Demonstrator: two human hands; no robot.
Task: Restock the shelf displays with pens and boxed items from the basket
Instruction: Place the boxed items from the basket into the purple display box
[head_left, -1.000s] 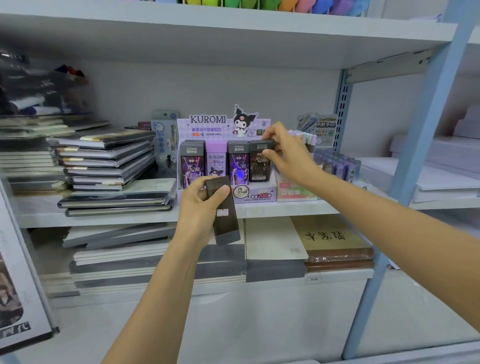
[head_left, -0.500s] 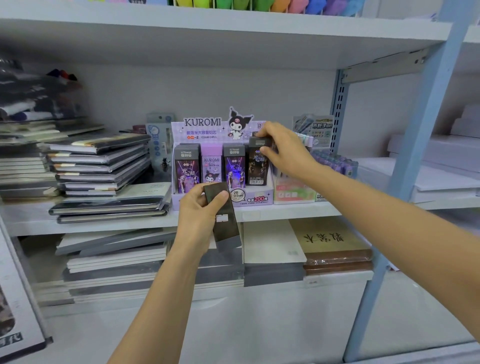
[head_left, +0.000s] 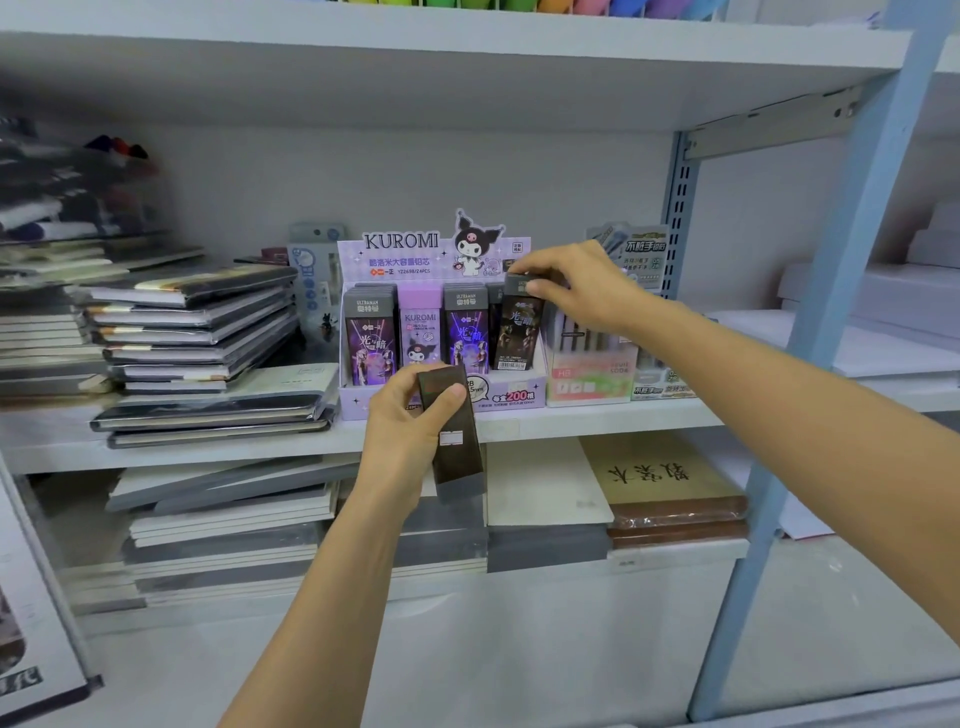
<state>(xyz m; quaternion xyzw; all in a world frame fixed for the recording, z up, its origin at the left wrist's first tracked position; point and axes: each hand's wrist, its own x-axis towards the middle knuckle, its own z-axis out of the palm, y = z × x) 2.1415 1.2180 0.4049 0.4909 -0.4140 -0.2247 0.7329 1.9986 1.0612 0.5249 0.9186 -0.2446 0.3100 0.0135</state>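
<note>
Right hand (head_left: 582, 291) pinches top of glossy dark box (head_left: 519, 332) in rightmost slot of lilac cardboard KUROMI tray (head_left: 441, 400) on shelf (head_left: 571, 421); left hand (head_left: 405, 431) grips second slim dark box (head_left: 454, 436) below tray front.

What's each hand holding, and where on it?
Left hand grips a dark box by its upper half; right hand pinches rightmost display box at top.

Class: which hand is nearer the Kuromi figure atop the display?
Right. The right hand pinches a patterned box just beside the Kuromi figure; the left hand holds a dark box lower down.
</note>
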